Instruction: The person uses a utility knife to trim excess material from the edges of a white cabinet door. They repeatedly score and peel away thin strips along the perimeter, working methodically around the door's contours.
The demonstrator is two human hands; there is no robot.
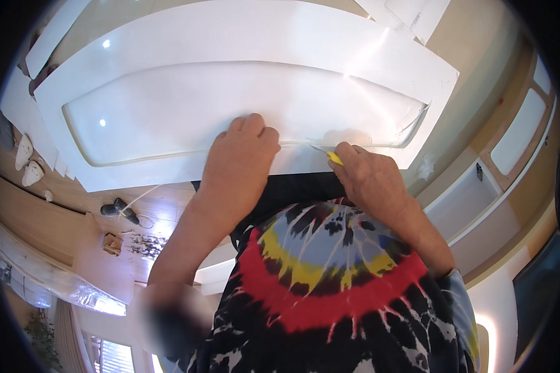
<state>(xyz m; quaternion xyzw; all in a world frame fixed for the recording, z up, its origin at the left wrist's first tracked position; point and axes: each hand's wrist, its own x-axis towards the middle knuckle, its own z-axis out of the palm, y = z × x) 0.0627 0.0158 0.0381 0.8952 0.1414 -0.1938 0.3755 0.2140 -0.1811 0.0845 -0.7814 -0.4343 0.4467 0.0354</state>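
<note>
A large white panel [249,46] with a recessed, arched middle lies across in front of me. My left hand [242,158] rests at the near edge of the recess, its fingers curled down against the panel. What they pinch, if anything, is hidden beneath them. In my right hand [368,175] is a yellow-handled utility knife [335,158], its thin blade pointing left and touching or close to the near edge of the recess. A thin pale strip or edge line runs along that side between both hands. Near the right corner, the recess edge looks loose or curled.
A dark power tool [119,210] lies on the wooden floor at left, a thin white strip beside it. White shoes [28,163] sit farther left. Framed cabinet pieces [479,186] stand at right. Other white sheets [417,18] lie beyond the panel.
</note>
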